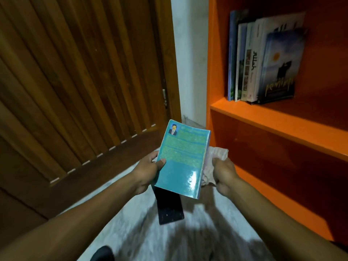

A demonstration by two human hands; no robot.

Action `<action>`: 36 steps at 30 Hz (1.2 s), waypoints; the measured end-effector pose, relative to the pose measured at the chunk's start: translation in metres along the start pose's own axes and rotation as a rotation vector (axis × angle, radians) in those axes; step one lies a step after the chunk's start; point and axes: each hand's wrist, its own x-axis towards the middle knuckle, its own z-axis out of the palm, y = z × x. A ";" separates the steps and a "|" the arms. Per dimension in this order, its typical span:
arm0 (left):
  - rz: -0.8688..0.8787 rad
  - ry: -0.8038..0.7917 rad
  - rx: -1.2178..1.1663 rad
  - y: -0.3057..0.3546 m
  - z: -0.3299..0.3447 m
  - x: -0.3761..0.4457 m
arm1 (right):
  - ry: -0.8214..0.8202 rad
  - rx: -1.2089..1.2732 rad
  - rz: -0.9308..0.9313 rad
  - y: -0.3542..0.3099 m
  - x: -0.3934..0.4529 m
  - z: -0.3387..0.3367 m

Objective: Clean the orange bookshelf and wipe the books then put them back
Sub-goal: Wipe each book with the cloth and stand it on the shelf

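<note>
A teal paperback book point(181, 159) is held back cover up in front of me, its left edge gripped by my left hand point(148, 171). My right hand point(224, 176) clutches a crumpled pale pink cloth point(212, 162) against the book's right edge. The orange bookshelf point(278, 121) stands to the right. Several books point(263, 59) stand upright at the left end of its upper shelf, the outermost one leaning with its cover facing out. The shelf below them holds nothing that I can see.
A brown slatted wooden door point(75, 81) fills the left side, with a strip of white wall point(190, 63) between it and the bookshelf. A dark flat object point(169, 208) lies on the pale floor below the book. A dark shape point(102, 253) sits at the bottom edge.
</note>
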 end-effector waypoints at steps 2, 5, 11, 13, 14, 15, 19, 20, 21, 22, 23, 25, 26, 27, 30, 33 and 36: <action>0.050 -0.007 0.071 0.007 0.006 -0.010 | -0.096 0.154 0.103 0.000 -0.003 0.007; 0.163 0.080 0.249 0.010 0.012 -0.017 | -0.230 0.271 0.074 -0.005 -0.011 0.010; 0.220 0.027 0.130 0.021 0.011 -0.023 | -0.349 0.277 -0.024 -0.025 -0.035 0.004; 0.234 0.013 0.035 0.026 0.010 -0.022 | -0.377 0.245 -0.019 -0.032 -0.041 0.002; 0.243 0.009 -0.009 0.029 0.010 -0.022 | -0.409 0.249 -0.028 -0.033 -0.045 0.000; 0.253 0.014 -0.052 0.031 0.011 -0.022 | -0.440 0.257 -0.023 -0.036 -0.051 -0.001; 0.269 0.062 -0.120 0.033 0.013 -0.025 | -0.395 0.315 0.142 -0.035 -0.052 0.001; 0.274 0.066 -0.119 0.032 0.013 -0.025 | -0.344 0.344 0.194 -0.035 -0.050 0.001; 0.280 0.068 -0.114 0.032 0.013 -0.026 | -0.283 0.378 0.233 -0.036 -0.048 0.001; 0.288 0.070 -0.103 0.032 0.014 -0.027 | -0.228 0.410 0.234 -0.039 -0.044 -0.001; 0.304 0.071 -0.086 0.032 0.015 -0.028 | -0.175 0.435 0.189 -0.043 -0.042 -0.002; 0.329 0.069 -0.041 0.032 0.016 -0.029 | -0.074 0.430 -0.039 -0.053 -0.040 -0.003; 0.332 0.069 -0.026 0.031 0.018 -0.030 | -0.030 0.366 -0.214 -0.058 -0.043 -0.002; 0.332 0.069 -0.021 0.030 0.020 -0.030 | 0.012 0.226 -0.404 -0.063 -0.048 -0.001; 0.342 0.082 -0.040 0.028 0.032 -0.029 | 0.045 -0.560 -0.874 -0.056 -0.048 0.001; 0.357 0.115 -0.089 0.031 0.039 -0.029 | 0.011 -0.928 -1.024 -0.038 -0.043 0.004; 0.299 0.132 -0.162 0.037 0.034 -0.029 | -0.068 -1.025 -1.083 -0.025 -0.044 0.004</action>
